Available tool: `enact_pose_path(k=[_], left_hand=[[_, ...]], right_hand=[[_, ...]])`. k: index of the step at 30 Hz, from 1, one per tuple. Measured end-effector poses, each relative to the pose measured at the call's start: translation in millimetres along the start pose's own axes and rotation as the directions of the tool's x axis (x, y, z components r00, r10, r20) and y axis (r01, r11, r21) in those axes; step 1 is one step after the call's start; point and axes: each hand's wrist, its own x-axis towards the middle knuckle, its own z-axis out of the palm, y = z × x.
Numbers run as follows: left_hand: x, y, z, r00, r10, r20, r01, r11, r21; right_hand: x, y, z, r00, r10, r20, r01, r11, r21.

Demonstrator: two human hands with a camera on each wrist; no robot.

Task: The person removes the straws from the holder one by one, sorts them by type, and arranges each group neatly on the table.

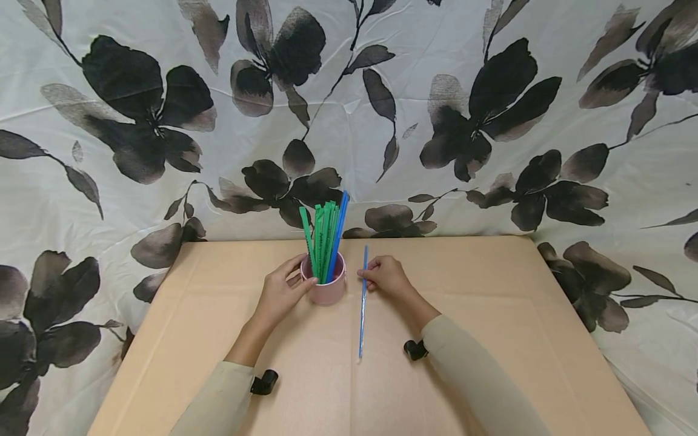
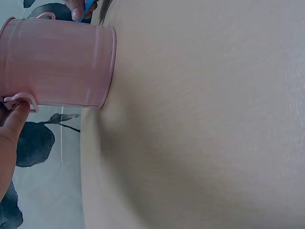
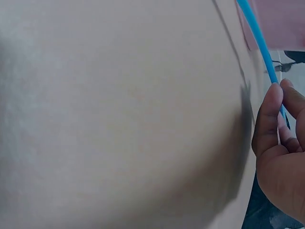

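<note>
A small pink metal pail (image 1: 329, 295) stands near the far edge of the table, holding a bunch of green straws (image 1: 323, 242) and some blue straws (image 1: 338, 236). My left hand (image 1: 279, 295) grips the pail at its left side; in the left wrist view the thumb lies against the pail's small side handle (image 2: 23, 98). Just right of the pail, my right hand (image 1: 387, 275) pinches one long, thin blue straw (image 1: 362, 321) between thumb and fingers. That straw points toward me, apart from the pail in the head view. The pail hides the straws' lower ends.
A tan cover (image 1: 463, 284) lies over the table. White cloth with dark flowers (image 1: 349, 145) hangs behind the far edge and shows on both sides. Each wrist carries a small black camera, such as the left one (image 1: 265, 383).
</note>
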Motion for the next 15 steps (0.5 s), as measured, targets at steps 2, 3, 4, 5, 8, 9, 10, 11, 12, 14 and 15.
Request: enact_pose_path(k=[2,3,4,5,8,9,10,11,12,14,15], left_hand=[[0.2,-0.1,-0.4,1.0,-0.002,0.0,0.002,1.0,0.0],[0.2,-0.1,-0.6,1.0,-0.003,-0.001,0.003,1.0,0.001],[0.2,0.0,-0.7,1.0,-0.005,-0.001,0.005,1.0,0.001],[0.2,0.1,-0.8,1.0,-0.008,-0.001,0.008,1.0,0.0],[0.2,0.6,-1.1,1.0,-0.015,0.0,0.015,1.0,0.0],[0.2,0.9,-1.2,1.0,-0.017,0.0,0.017,1.0,-0.002],[0.3,1.1,-1.3,1.0,-0.018,0.0,0.018,1.0,-0.002],[0.6,0.9,-1.4,1.0,-0.018,0.002,0.018,1.0,-0.003],[0.7,1.1,-1.5,1.0,-0.017,0.004,0.017,1.0,-0.001],[1.1,1.0,-1.7,1.0,-0.016,0.006,0.016,1.0,0.0],[1.3,1.2,-1.9,1.0,-0.016,0.007,0.016,1.0,0.0]], right_hand=[[-0.6,0,3,1.0,0.002,0.0,-0.002,1.0,-0.011],[-0.8,-1,4,1.0,0.006,0.001,-0.006,1.0,-0.012],[-0.9,-1,5,1.0,0.009,-0.002,-0.009,1.0,-0.013],[-0.8,-1,6,1.0,0.012,-0.005,-0.012,1.0,-0.011],[-0.7,-3,9,1.0,0.017,-0.009,-0.017,1.0,-0.009],[-0.6,-3,10,1.0,0.018,-0.008,-0.018,1.0,-0.013],[-0.5,-3,11,1.0,0.018,-0.008,-0.018,1.0,-0.018],[-0.4,-3,12,1.0,0.019,-0.007,-0.019,1.0,-0.023],[-0.3,-4,13,1.0,0.019,-0.006,-0.019,0.999,-0.032],[-0.4,-5,14,1.0,0.018,-0.005,-0.018,0.999,-0.048],[-0.3,-5,15,1.0,0.017,-0.005,-0.017,0.998,-0.058]])
